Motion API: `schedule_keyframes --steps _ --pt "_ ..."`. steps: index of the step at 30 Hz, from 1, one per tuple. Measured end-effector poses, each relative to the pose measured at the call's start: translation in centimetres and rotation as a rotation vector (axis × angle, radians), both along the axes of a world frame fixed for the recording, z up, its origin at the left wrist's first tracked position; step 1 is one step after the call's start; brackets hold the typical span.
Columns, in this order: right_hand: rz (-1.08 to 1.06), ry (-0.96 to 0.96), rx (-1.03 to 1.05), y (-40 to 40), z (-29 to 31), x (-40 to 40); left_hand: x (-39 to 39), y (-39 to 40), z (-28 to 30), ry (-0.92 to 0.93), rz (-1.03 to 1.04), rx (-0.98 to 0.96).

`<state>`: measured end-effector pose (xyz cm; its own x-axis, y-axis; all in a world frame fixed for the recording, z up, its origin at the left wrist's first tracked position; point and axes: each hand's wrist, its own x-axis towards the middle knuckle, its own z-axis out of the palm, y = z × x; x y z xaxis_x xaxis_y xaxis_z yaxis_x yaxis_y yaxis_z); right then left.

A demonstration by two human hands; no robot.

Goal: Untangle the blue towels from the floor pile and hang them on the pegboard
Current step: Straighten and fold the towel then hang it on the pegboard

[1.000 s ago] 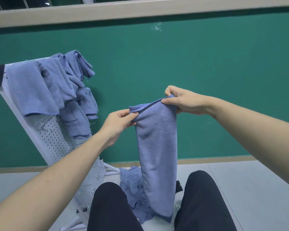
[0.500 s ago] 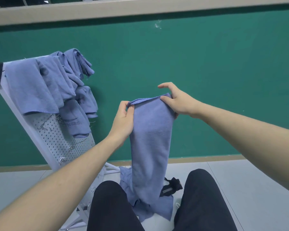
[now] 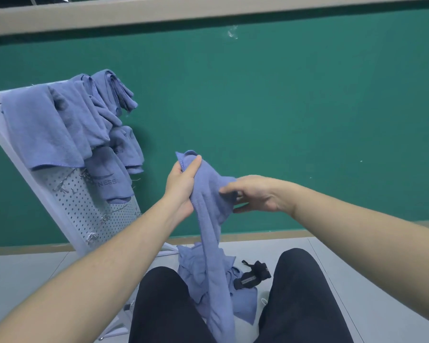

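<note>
The blue towel hangs bunched in front of me, its top corner gripped in my left hand, fingers and thumb curled round the cloth, while my right hand pinches a fold of it just beside, thumb below and fingers on top. Its long tail drops between my knees and runs out of view at the bottom edge. Under it, on the grey floor, lies the floor pile of more blue cloth, partly hidden by the hanging towel and my legs. A black strap rests against the pile's right side. To my left the white pegboard leans tilted against the green wall, several blue towels draped over its top; lettering on one is too blurred to read fully.
</note>
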<state>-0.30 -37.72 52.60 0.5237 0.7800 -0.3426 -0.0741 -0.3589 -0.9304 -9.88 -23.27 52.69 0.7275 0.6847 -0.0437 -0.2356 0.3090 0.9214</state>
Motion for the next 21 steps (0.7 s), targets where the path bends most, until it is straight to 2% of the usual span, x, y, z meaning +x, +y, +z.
schedule_keyframes --steps 4,8,10,12,14,17,21 --pt "-0.160 -0.039 0.165 0.4 0.8 0.6 -0.8 0.9 -0.4 0.004 0.052 0.080" --pt "-0.220 -0.275 0.167 0.8 1.7 0.1 -1.3 1.5 0.0 0.056 0.052 0.179" --pt "-0.240 -0.447 0.137 1.2 1.6 -0.4 -1.5 1.6 0.5 0.100 -0.026 0.117" --pt "-0.272 -0.527 0.148 1.7 1.5 -0.6 -1.9 1.8 1.1 0.122 -0.140 -0.071" --pt "-0.309 -0.478 0.175 2.3 1.7 -0.5 -2.4 2.0 1.1 0.150 -0.278 -0.209" --pt "-0.339 -0.321 0.198 2.4 2.6 -0.3 -3.0 1.4 -1.2 0.153 -0.440 -0.294" --pt "-0.367 -0.159 0.234 1.9 3.1 0.3 -3.2 0.2 -3.6 0.082 -0.518 -0.153"
